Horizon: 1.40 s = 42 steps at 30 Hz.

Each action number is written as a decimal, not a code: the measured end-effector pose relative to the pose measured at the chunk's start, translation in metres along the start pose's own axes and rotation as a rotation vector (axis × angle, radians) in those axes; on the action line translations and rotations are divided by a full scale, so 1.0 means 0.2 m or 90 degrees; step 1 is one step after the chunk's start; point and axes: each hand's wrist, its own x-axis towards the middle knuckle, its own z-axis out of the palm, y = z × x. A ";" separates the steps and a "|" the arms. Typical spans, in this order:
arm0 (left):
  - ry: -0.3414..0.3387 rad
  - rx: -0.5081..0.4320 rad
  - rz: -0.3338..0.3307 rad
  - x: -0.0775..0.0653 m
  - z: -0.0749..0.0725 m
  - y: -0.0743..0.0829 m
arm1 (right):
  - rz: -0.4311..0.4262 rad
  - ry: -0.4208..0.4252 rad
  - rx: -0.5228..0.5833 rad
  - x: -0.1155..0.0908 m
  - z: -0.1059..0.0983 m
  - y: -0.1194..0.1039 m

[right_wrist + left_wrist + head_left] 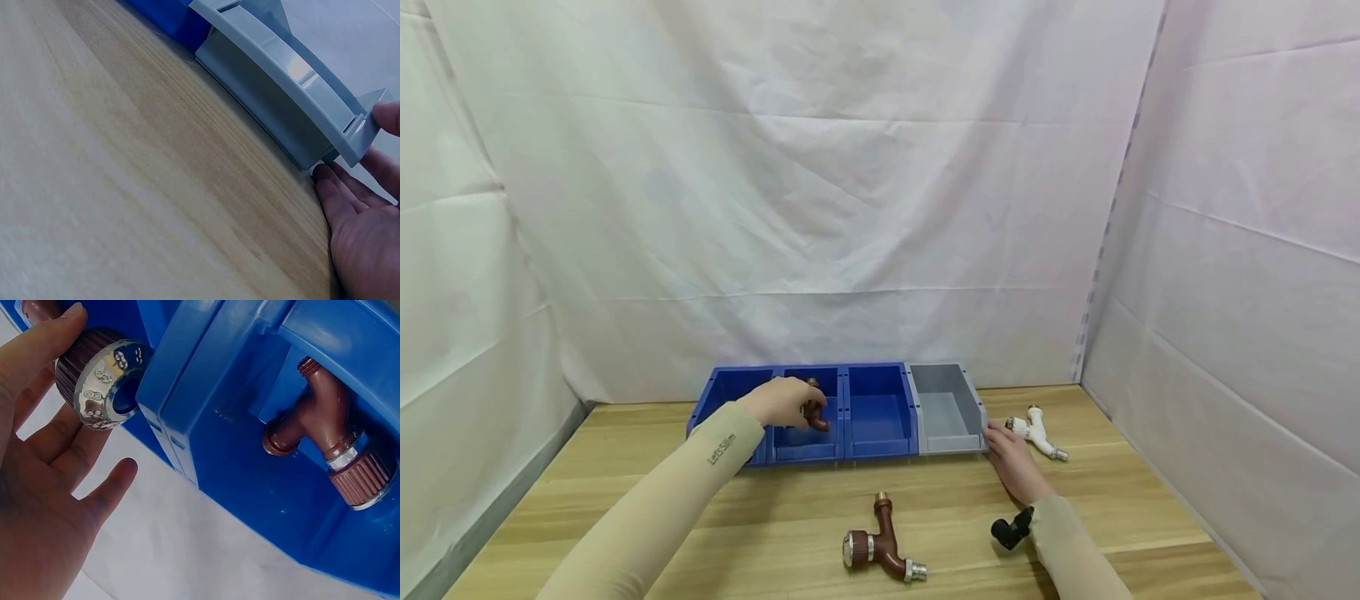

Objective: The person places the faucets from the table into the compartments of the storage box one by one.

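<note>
My left hand (786, 402) reaches into the second blue bin from the left. It pinches a brown faucet (87, 369) by its ribbed knob with a silver cap. In the left wrist view, another brown faucet (322, 415) lies in the neighbouring blue bin (237, 481). At the right end of the row, my right hand (1017, 460) grips the front corner of a grey bin (275, 75), thumb on its rim and fingers at its outer side. A third brown faucet (886, 542) with a silver outlet lies on the table in front of the bins.
A white faucet (1037, 433) lies right of the grey bin, beside my right hand. Close to my right sleeve is a black object (1009, 532), partly hidden. The third blue bin (880, 417) adjoins the grey one. White curtains (850, 208) enclose the wooden table (805, 517).
</note>
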 end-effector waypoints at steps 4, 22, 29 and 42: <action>0.001 0.009 0.004 0.02 0.01 0.00 | 0.002 0.005 0.000 -0.01 -0.01 -0.01; -0.001 0.034 0.000 0.04 0.02 -0.02 | -0.004 0.034 -0.051 -0.01 -0.01 0.00; -0.002 0.029 0.003 0.03 0.02 -0.02 | -0.014 0.036 -0.071 -0.02 0.01 0.01; 0.002 0.036 -0.005 0.06 0.05 -0.04 | -0.021 0.046 -0.080 -0.03 0.02 -0.01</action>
